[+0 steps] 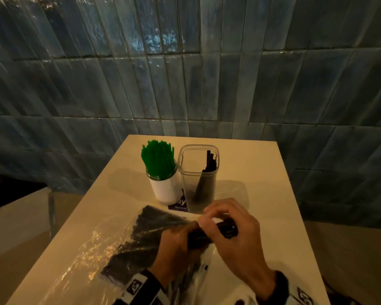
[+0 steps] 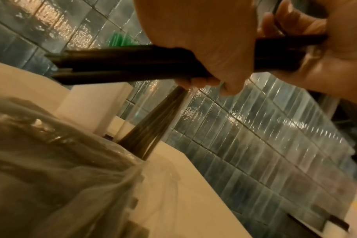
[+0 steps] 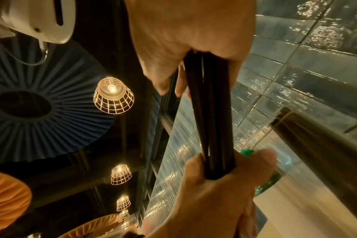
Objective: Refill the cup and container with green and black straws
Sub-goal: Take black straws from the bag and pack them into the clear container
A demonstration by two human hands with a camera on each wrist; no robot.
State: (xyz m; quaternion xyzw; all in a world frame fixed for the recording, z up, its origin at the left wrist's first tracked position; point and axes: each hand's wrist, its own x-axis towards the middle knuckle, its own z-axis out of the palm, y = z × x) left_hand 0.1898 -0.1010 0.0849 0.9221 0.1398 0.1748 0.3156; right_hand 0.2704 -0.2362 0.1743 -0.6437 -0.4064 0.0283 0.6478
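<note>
- Gripping a black bundle (image 1: 211, 233) from the bag (image 1: 110, 245), both hands' fingers clench it: left hand (image 1: 176, 245), right hand (image 1: 235, 236).
- Next, likely: upend it into the container (image 1: 198, 179); cup (image 1: 163, 186) looks full.

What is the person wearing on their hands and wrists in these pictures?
Both hands are bare, with no gloves: the left hand and the right hand. Each wrist carries a white band printed with black square code markings. A rounded white camera housing sits at the right wrist over a dark cuff.

Your frames: dim, warm amber light from caged ceiling lamps (image 3: 113, 95). Glare on tiled wall (image 1: 158, 42) and plastic bag (image 1: 92, 245). Wrist views motion-blurred; edges bowed.
</note>
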